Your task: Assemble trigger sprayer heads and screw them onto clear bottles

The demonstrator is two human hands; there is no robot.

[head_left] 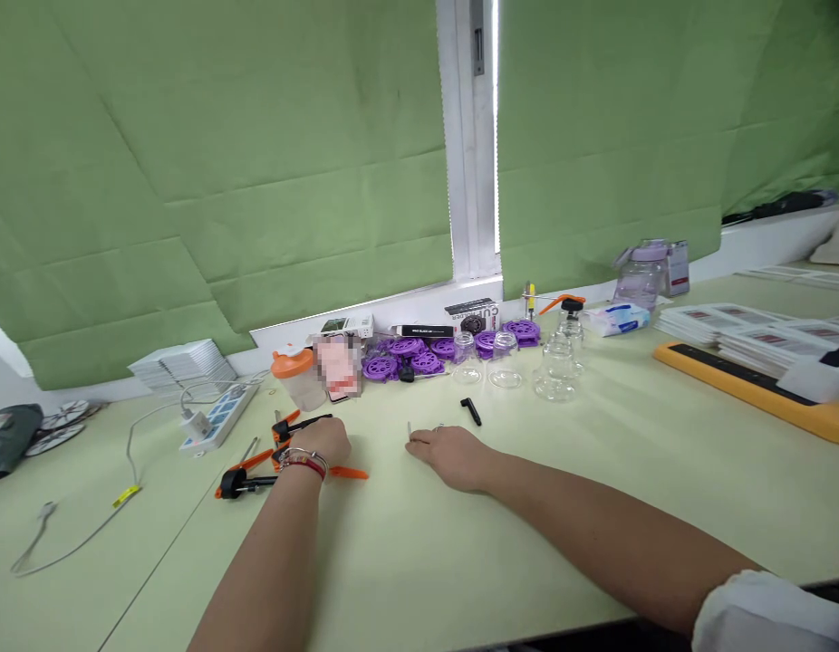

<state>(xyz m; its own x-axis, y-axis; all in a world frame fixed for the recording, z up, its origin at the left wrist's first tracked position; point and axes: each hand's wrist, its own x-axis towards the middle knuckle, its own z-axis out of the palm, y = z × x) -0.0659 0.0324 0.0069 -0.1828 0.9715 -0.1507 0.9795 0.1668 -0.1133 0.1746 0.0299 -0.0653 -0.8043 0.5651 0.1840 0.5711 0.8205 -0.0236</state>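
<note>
The person's left hand (321, 444) lies knuckles-up over an orange clamp (352, 473), one handle poking out to the right of the wrist and a black-tipped end showing just past the fingers. The grip looks closed around the tool, pressing it flat to the tabletop (596, 471) rather than lifting it, which would keep it from skidding. A second clamp (241, 480) lies just to the left, touching nothing but the surface, and a thin metal rod (249, 448) lies beside it.

The right hand (453, 455) rests palm-down a little apart, forearm flat along the tabletop as if for steadiness. A small metal pin (409, 431) stands at its fingertips, but whether the grip pinches it or only touches it I cannot tell from here. A short black part (471, 411) lies just beyond the knuckles, within easy reach.

Everything else sits pushed back toward the window sill: purple discs (406, 348) in a loose heap, clear glass jars (505, 359) standing upright in a cluster to their right, and an orange-lidded cup (295, 378) to the left. A power strip (216, 417) trails its cable off to the left, well away from both hands, and a yellow tray (752, 388) lies far right beside stacks of cards (732, 328).
</note>
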